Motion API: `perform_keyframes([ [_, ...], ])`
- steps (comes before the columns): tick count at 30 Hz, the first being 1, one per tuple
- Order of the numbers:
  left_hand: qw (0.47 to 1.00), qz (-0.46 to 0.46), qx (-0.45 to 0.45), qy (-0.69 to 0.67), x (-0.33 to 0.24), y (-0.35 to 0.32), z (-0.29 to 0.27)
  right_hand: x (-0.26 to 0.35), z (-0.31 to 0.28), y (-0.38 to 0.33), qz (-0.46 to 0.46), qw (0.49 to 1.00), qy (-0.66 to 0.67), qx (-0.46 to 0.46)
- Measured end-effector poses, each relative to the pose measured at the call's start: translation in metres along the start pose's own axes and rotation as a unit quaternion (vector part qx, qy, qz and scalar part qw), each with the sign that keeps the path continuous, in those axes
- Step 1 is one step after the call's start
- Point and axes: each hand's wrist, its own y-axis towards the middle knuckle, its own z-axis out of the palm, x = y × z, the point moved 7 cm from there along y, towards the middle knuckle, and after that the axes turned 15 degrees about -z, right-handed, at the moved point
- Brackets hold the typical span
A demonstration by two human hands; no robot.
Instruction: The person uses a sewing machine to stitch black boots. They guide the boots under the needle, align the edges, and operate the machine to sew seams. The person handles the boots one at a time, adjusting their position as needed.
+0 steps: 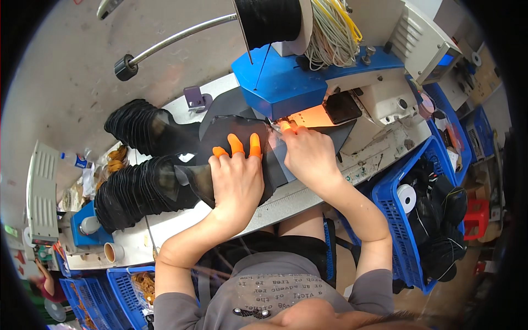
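Fabric, dark and flat, lay on the white table under the blue sewing machine, with black stacked pieces to its left. I saw my left hand spread flat on it, orange-capped fingers pressing down. My right hand pinched its edge by the needle.

Count, head view: 2 bare hands, left hand and right hand. 5 orange rubber fingertip covers visible. 2 stacks of black cut leather pieces. 1 blue-and-white sewing machine. 1 large black thread spool. 3 blue plastic crates. 1 white tape roll.
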Motion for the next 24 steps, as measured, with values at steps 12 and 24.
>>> perform_keyframes([
  [12, 0.986, 0.067, -0.036, -0.147, 0.026, -0.040, -0.015, -0.004, -0.045, -0.042, 0.020, 0.939, 0.286, -0.190],
  [24, 0.884, 0.052, 0.020, -0.465, 0.074, -0.068, -0.005, 0.065, -0.018, -0.041, -0.050, 0.804, 0.588, -0.078],
])
